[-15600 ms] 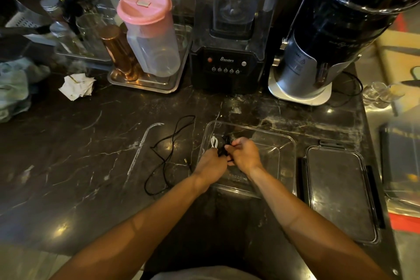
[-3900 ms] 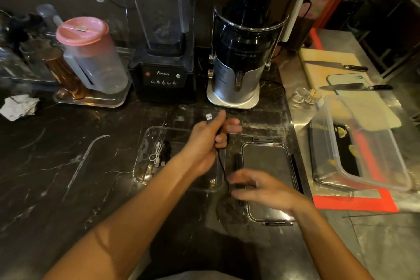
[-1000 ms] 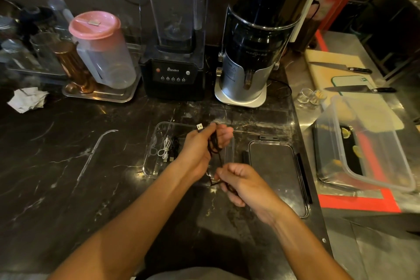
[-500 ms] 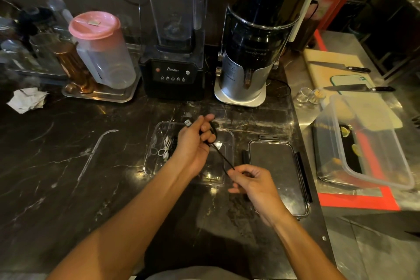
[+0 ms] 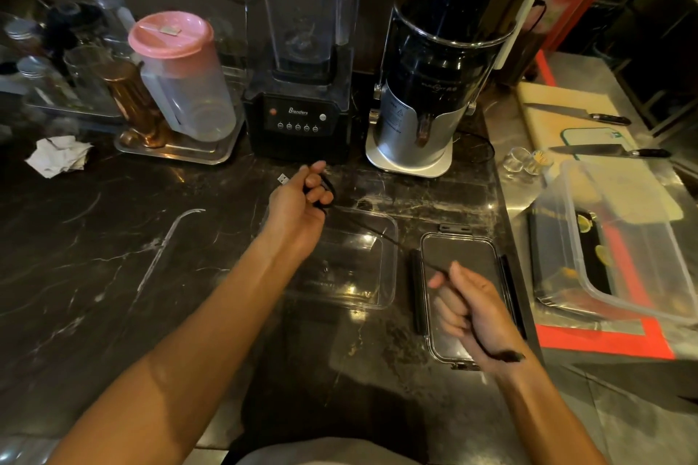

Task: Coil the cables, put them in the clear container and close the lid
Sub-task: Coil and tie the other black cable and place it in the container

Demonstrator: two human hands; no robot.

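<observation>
Coiling in hand: left hand [image 5: 302, 200] grips loops of the black USB cable [image 5: 381, 234], right hand [image 5: 468, 310] fingers curled round its tail. Next, wind another loop.

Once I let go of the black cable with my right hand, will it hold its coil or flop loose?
Likely flops: the cable is thin and runs straight only because the right hand pulls it taut. The loops around the left hand fingers probably spring open unless pinched. Its free end looks light, so it should trail easily.
</observation>
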